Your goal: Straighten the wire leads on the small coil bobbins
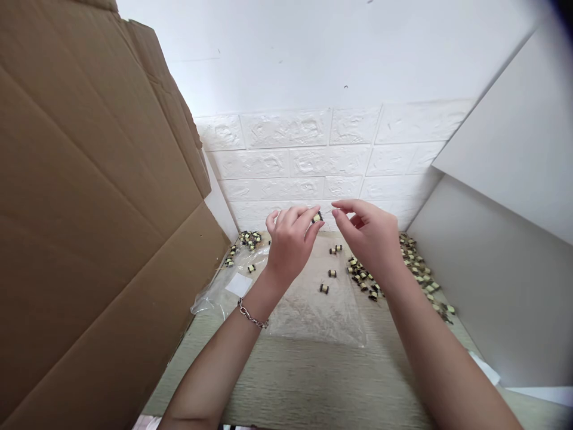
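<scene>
My left hand (290,240) is raised above the table, its fingers pinched on a small yellow-and-black coil part (317,217). A chain bracelet (252,316) hangs on that wrist. My right hand (369,236) hovers just to the right of the part, thumb and forefinger pinched together close to it; whether they hold anything, such as a fine wire, is too small to tell. Below both hands lies a clear plastic bag (313,304) with a few loose coil parts (329,273) on it.
Several more coil parts lie in heaps at the back left (249,239), beside my right wrist (363,279) and along the right (423,275). A large cardboard sheet (89,209) walls off the left. White panels (501,263) close the right, a white brick-pattern wall (313,161) the back.
</scene>
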Tool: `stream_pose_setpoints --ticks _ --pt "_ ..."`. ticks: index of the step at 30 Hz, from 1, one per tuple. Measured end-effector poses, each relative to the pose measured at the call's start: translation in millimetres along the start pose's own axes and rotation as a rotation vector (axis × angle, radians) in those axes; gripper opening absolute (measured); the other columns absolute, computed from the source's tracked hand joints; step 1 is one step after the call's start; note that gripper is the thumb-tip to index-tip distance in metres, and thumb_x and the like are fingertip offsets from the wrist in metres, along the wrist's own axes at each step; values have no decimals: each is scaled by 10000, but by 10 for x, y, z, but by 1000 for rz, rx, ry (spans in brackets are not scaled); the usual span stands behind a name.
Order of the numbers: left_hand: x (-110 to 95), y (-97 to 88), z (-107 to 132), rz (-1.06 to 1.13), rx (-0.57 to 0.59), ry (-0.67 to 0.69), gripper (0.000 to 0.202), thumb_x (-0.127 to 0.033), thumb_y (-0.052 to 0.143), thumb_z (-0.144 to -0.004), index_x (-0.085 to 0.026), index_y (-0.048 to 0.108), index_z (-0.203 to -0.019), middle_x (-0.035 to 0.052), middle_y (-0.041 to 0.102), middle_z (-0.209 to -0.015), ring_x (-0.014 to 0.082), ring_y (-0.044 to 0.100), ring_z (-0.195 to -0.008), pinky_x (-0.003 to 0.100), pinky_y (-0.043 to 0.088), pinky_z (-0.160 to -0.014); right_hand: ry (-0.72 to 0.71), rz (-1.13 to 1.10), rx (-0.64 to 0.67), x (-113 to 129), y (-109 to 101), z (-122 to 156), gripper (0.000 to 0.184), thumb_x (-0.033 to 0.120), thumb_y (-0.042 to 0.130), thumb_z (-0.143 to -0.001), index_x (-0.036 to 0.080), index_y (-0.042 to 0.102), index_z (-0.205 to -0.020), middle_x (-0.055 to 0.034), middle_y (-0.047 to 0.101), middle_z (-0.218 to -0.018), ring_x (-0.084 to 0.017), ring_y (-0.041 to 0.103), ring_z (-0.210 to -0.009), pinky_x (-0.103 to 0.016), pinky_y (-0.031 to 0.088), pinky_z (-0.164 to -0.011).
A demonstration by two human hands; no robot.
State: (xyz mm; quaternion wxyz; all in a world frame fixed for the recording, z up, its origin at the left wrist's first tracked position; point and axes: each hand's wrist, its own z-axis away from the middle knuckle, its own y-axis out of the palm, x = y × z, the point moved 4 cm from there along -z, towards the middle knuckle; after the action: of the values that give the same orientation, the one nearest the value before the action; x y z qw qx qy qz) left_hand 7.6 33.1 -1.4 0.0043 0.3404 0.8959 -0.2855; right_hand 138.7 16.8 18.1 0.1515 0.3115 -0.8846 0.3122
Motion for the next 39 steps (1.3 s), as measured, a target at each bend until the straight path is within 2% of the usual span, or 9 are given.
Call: stream_pose_setpoints --ticks 9,12,14,17,20,23,28,39 --pt "15 15 15 -47 9 15 219 -328 455 -819 -249 552 -999 0 602 -897 132 525 -848 356 212 -903 -156 79 -3 60 26 26 165 227 500 -776 208 612 -896 10 640 -784 -74 498 -526 -207 400 -555" --pt "17 9 14 -47 2 14 219 -328 455 -819 -250 550 -1001 -1 602 -902 131 526 -860 356 207 -908 -155 69 -13 64 20 27 172 222 499 -776 212 607 -909 14 633 -774 -69 487 -517 -202 395 -550" --pt "15 1 10 -42 -7 13 220 -327 458 -818 -249 551 -1001 3 603 -908 131 528 -865 354 207 -908 -102 49 -29 50 7 20 196 232 505 -771 217 593 -945 20 621 -756 -64 468 -492 -207 393 -549" --pt "12 -17 5 -45 -31 4 219 -329 459 -817 -245 556 -995 11 608 -904 133 533 -856 363 199 -911 66 -40 -24 -14 2 7 205 282 527 -753 221 580 -941 33 597 -701 -56 434 -443 -217 387 -527" --pt "3 -39 5 -52 -60 0 222 -336 457 -817 -244 561 -990 14 610 -896 136 536 -845 376 185 -918 260 -210 88 -91 61 11 205 365 544 -728 221 595 -865 36 580 -656 -60 432 -433 -215 373 -471" --pt "-16 -56 8 -61 -85 18 217 -342 463 -813 -247 568 -978 12 610 -882 135 536 -834 376 181 -919 369 -377 209 -115 139 26 242 405 558 -705 209 608 -839 18 586 -663 -70 454 -453 -210 369 -440" --pt "-41 -72 9 -77 -111 53 203 -345 471 -809 -258 576 -960 3 610 -852 128 536 -813 371 178 -916 436 -539 249 -90 183 46 215 363 560 -704 171 613 -787 8 576 -622 -62 449 -446 -190 363 -417" --pt "-59 -89 22 -72 -129 72 212 -344 474 -807 -262 577 -974 5 611 -876 126 539 -832 373 170 -935 452 -633 204 -68 184 46 180 323 566 -688 146 594 -710 9 555 -577 -53 418 -420 -179 328 -387"
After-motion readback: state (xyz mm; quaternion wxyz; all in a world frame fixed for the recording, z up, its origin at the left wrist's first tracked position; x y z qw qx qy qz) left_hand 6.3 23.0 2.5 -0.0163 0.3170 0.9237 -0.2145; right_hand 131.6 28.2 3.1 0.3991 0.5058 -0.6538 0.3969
